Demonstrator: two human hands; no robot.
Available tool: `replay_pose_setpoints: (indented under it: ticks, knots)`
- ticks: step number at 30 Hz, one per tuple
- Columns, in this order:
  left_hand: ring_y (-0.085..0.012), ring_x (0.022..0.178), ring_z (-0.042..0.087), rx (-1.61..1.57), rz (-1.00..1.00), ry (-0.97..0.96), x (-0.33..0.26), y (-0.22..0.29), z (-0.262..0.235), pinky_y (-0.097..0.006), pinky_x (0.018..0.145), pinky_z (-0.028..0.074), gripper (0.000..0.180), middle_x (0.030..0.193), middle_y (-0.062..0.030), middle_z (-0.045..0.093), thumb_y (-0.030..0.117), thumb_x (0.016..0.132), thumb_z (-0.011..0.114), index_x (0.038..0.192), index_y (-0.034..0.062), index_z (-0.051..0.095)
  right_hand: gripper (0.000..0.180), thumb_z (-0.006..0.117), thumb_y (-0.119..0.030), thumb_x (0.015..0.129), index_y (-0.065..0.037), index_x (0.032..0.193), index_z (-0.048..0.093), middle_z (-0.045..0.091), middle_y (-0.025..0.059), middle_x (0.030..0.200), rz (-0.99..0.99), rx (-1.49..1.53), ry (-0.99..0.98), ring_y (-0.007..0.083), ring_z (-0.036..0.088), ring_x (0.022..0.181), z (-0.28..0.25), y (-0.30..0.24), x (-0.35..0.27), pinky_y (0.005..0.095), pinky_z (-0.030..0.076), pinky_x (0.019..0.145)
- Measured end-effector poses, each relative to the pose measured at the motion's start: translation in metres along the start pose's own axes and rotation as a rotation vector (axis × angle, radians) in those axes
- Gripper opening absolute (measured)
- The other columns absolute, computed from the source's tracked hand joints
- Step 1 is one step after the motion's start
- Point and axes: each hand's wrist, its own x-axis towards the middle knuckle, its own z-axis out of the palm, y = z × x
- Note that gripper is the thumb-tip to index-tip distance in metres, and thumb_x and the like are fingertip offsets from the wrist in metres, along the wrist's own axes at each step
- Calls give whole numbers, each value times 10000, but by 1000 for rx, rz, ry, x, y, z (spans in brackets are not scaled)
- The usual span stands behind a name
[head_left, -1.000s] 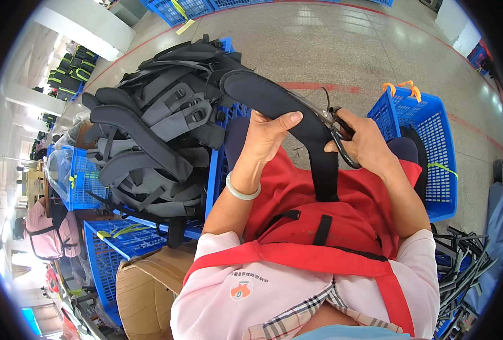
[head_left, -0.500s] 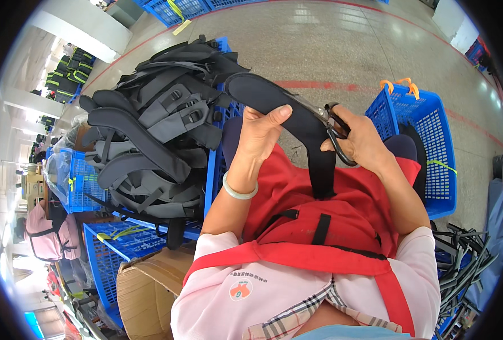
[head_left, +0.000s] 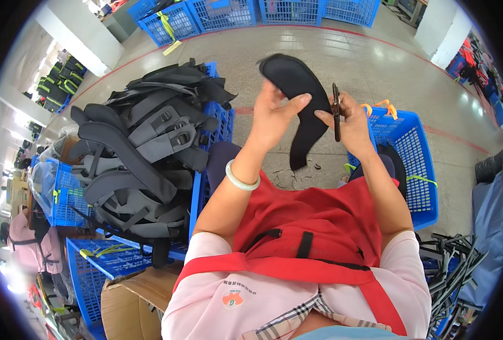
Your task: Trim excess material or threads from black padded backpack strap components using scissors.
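My left hand (head_left: 278, 111) grips a black padded shoulder strap (head_left: 300, 99) and holds it up in front of me, its lower end hanging free. On that wrist is a pale bangle (head_left: 240, 179). My right hand (head_left: 351, 120) holds small black scissors (head_left: 335, 111) upright beside the strap's right edge, fingertips touching the strap. Both hands are raised above my lap, which is covered by a red apron (head_left: 314, 221).
A blue crate (head_left: 212, 148) on my left is heaped with grey and black padded straps (head_left: 144, 153). Another blue crate (head_left: 411, 153) stands on my right. Thread scraps (head_left: 288, 178) lie on the floor. A cardboard box (head_left: 133, 300) and black straps (head_left: 453, 266) sit near my sides.
The strap was lying stretched across both hands over my lap; both hands have risen and turned it upright, with its end now hanging free. The scissors stayed in my right hand.
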Motion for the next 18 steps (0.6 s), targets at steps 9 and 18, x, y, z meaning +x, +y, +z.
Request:
replay_pose_setpoints:
  ticks: [9,18]
  knots:
    - [-125,954,582,159,128,77,-32,-54,1,-263,809,473,286,1053,-37,592,17,821,713,1091,3,618,250,774,-59,778,-69,920,569,502,-63,753,284,236,-12,41,451,693,10,36,-77,216,398,631]
    - [-78,800,573,-72,-141,39,-47,-76,30,-202,706,460,184,938,-28,630,-2,850,688,1033,-17,667,226,779,-118,793,-61,850,568,466,-70,695,257,125,59,32,386,632,-24,26,-74,216,308,558]
